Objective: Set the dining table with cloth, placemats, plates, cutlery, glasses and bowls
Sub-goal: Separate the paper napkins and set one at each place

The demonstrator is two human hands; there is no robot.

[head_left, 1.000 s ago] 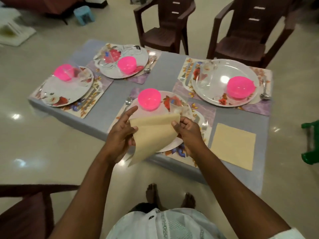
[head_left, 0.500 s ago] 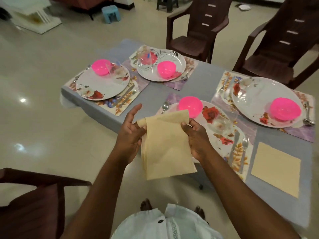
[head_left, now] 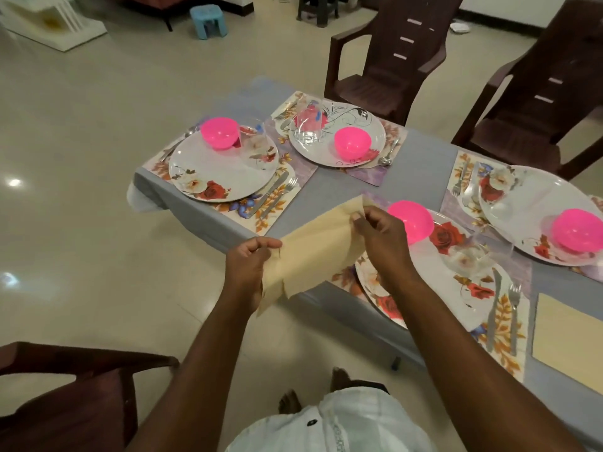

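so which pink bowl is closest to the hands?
The pink bowl just beyond the right hand, on the nearest plate. The other three sit on plates farther off.

- The right hand (head_left: 385, 243) and its forearm cover part of the near plate (head_left: 456, 288)
- The second napkin (head_left: 567, 337) and the far-right plate (head_left: 535, 210) are cut off by the right edge
- Glasses too blurred to make out
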